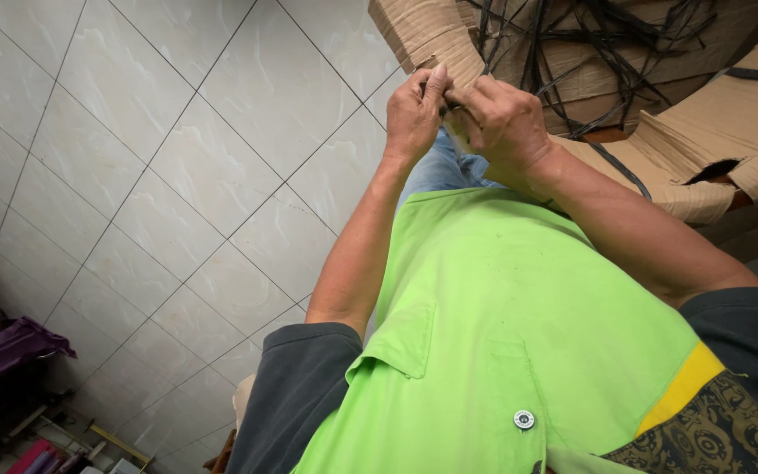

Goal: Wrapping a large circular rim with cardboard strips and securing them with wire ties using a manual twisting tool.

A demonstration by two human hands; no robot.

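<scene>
My left hand [414,112] and my right hand [504,118] meet in front of me, fingertips pinched together on the edge of a stack of brown corrugated cardboard [427,35]. Both hands grip the cardboard edge near its lower corner. What lies between the fingers is hidden. Black plastic straps [589,35] lie tangled over the cardboard just beyond my right hand. My lime green shirt and blue jeans fill the lower middle of the view.
More flattened cardboard sheets [721,132] are piled to the right. A pale tiled floor [160,175] spreads out to the left. A purple cloth [10,347] and some clutter sit at the lower left corner.
</scene>
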